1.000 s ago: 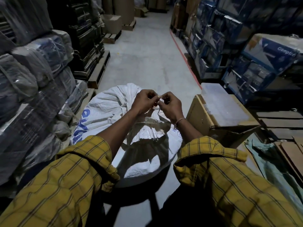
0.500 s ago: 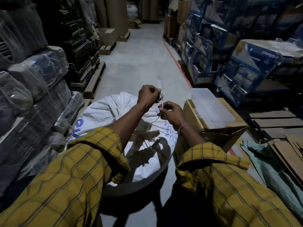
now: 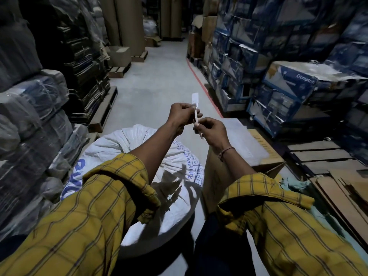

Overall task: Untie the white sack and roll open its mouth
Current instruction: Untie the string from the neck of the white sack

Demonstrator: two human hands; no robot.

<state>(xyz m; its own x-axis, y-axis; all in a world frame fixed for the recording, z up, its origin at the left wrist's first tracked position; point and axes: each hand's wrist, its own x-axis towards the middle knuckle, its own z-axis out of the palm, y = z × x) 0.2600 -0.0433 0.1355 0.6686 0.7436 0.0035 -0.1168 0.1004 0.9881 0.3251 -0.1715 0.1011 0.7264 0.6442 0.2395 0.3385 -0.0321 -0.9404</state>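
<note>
Raised higher off the white sack (image 3: 123, 144) since half a second ago, both hands, a white tie strip (image 3: 196, 110) now drawn clear between them.

Left hand (image 3: 182, 116) pinching the strip's upper part, right hand (image 3: 212, 131) pinching its lower end, fingers closed tight. Sack below the forearms on the floor (image 3: 159, 76), beside a cardboard box (image 3: 217, 176).

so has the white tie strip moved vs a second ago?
Yes. The white strip, pinched by left hand and right hand, has risen off the white sack and now shows against the floor.
</note>
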